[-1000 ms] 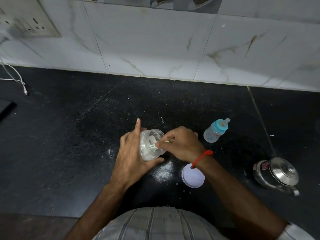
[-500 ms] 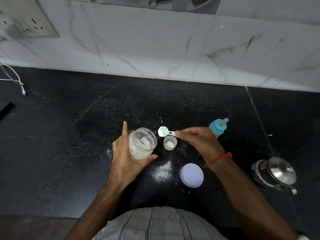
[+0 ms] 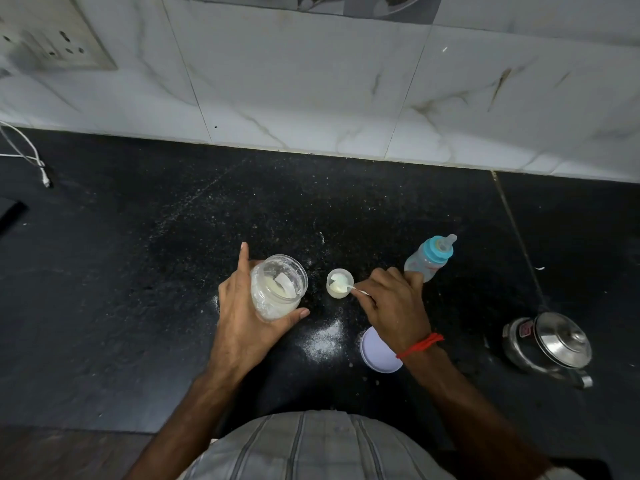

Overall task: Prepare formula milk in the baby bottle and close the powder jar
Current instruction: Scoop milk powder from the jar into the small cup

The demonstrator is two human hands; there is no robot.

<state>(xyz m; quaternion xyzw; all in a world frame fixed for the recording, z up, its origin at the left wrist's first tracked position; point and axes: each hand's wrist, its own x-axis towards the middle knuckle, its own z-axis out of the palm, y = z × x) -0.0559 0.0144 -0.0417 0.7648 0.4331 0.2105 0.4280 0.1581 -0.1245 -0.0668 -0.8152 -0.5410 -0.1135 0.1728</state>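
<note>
My left hand (image 3: 247,317) grips the clear powder jar (image 3: 277,287), which is open and tilted, with white powder inside. My right hand (image 3: 393,306) pinches the handle of a small white scoop (image 3: 341,281) whose bowl is turned over a little translucent cup (image 3: 340,284) standing on the black counter; powder lies in the cup. The baby bottle (image 3: 431,256), with a teal collar and its teat on, stands just behind my right hand. The jar's pale lilac lid (image 3: 375,351) lies flat on the counter, partly under my right wrist.
A steel kettle (image 3: 550,344) sits at the right. Spilled powder (image 3: 325,337) dusts the counter between my hands. A white cable (image 3: 31,157) and a dark flat object (image 3: 10,213) lie at the far left; a tiled wall with a socket plate (image 3: 52,39) rises behind.
My right hand drew the scoop out of the jar, carried it right and lowered it into the small cup. The left hand shifted the jar slightly left, uncovering the cup.
</note>
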